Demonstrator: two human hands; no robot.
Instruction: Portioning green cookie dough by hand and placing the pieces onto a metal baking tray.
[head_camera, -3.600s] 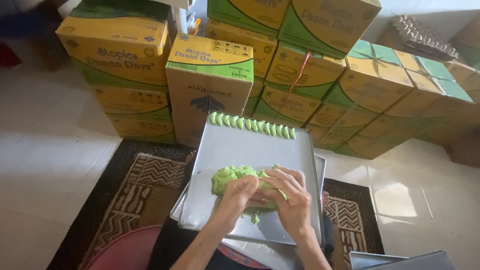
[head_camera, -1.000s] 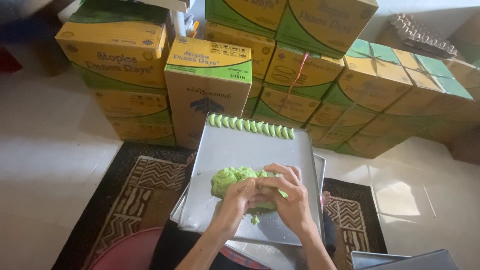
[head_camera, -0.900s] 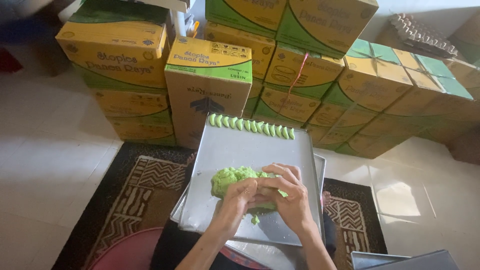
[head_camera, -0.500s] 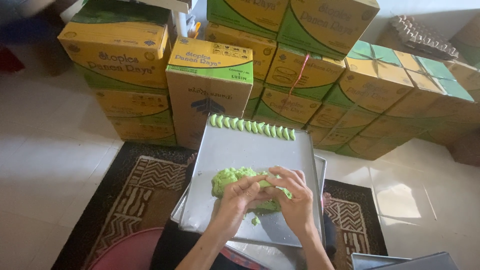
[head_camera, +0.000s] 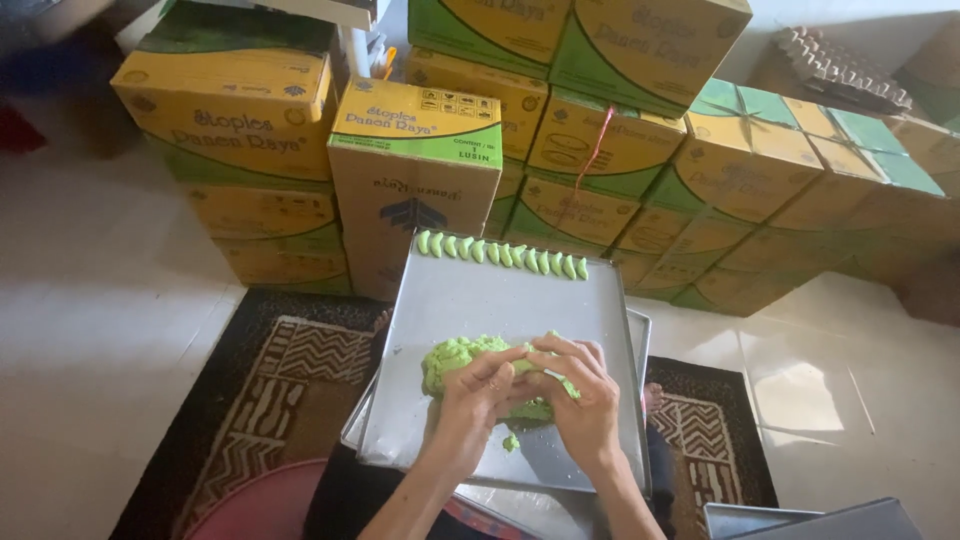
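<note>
Both hands, left hand (head_camera: 470, 400) and right hand (head_camera: 580, 395), pinch closed on green dough (head_camera: 455, 355); crumbs risk dropping off the tilted tray (head_camera: 500, 295).

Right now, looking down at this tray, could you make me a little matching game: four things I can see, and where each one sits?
Things:
1. lump of green dough
2. row of shaped green pieces
3. patterned rug
4. cardboard boxes

Places:
A. stacked behind the tray
B. lined along the tray's far edge
C. on the floor under the tray
D. under both hands, mid-tray

Pairs: 1-D, 2-B, 3-C, 4-A. The left hand and right hand both press the dough on the metal tray.
</note>
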